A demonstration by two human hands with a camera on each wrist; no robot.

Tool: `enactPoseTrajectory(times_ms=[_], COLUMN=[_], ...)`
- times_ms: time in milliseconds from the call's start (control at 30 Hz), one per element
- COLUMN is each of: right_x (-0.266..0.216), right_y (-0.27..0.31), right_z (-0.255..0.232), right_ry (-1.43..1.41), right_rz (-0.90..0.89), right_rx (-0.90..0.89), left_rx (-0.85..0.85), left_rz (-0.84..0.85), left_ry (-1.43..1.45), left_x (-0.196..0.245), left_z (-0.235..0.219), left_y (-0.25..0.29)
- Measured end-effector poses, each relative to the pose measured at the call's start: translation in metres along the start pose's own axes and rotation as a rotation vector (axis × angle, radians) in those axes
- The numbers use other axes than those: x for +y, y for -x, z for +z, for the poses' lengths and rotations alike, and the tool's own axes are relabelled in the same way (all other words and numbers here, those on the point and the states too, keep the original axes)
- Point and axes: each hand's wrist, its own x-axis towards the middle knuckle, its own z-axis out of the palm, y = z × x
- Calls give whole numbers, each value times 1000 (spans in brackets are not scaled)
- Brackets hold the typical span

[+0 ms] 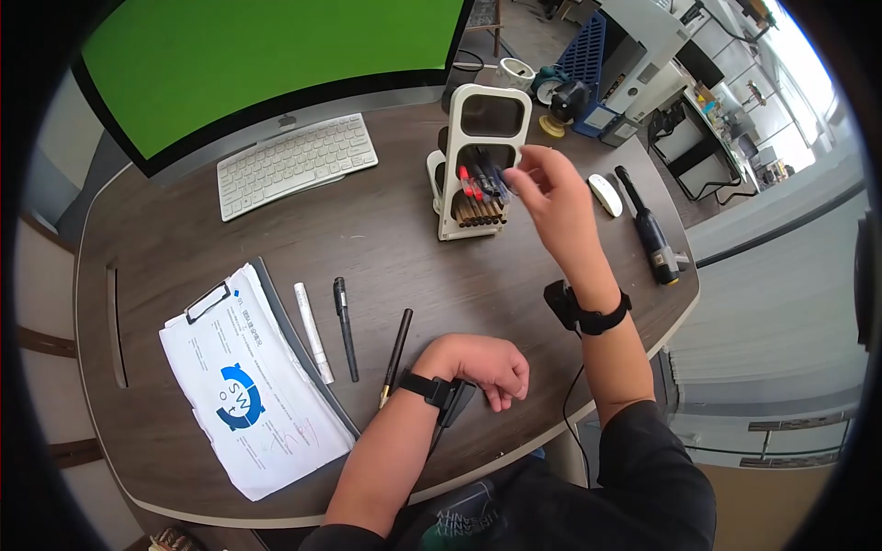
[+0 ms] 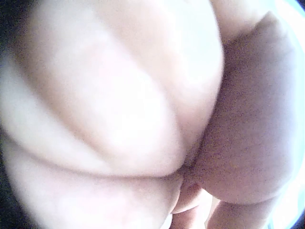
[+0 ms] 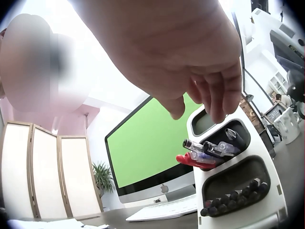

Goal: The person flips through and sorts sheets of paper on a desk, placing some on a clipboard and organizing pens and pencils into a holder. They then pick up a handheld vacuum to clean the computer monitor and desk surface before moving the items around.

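A white upright organizer (image 1: 457,119) (image 3: 259,143) has black, clear and red pens (image 1: 484,174) (image 3: 193,162) in its middle compartment. Below them lies a row of dark-ended pens (image 1: 480,220) (image 3: 233,201). Beside the organizer's right side, my right hand (image 1: 556,207) (image 3: 190,52) hovers with bent, relaxed fingers and nothing visible between them. My left hand (image 1: 482,363) (image 2: 119,105) rests near the table's front edge, fingers loosely curled. To its left lie a dark pen with a gold end (image 1: 397,354), a black pen (image 1: 345,329) and a white marker (image 1: 313,332).
A clipboard with papers (image 1: 248,386) lies at the left. Behind are a white keyboard (image 1: 296,165) and a green-screen monitor (image 1: 266,55) (image 3: 143,143). A white mouse (image 1: 605,196) and a black handheld device (image 1: 651,234) are at the right; a white mug (image 1: 514,73) stands behind.
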Motion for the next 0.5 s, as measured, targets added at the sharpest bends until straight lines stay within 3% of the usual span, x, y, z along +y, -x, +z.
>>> enactPoseTrajectory(times_ms=[33,100,167,233,333,433,500], right_x=[2,-2,-10,-22,-21,-8,-2], right_y=[4,20,40,51,63,57,56], right_z=[-1,-3,7,20,60,85,90], right_ry=[-41,-181,-330,-232,-128,7,-44], right_rz=[1,176,280,-47,-462,-644,-647], right_rx=[65,26,-152,-567,-871,-956,-1006], left_rx=[-11,-19,-21,-31,14,-12,-23], left_rz=[-3,0,27,25,19,17,23], left_ry=[-20,-42,-64,-71,-70,-71,-55], left_x=[0,1,-1,0,0,2,1], left_z=[0,0,-1,-2,2,1,-1], left_y=[0,0,-3,-1,0,0,0])
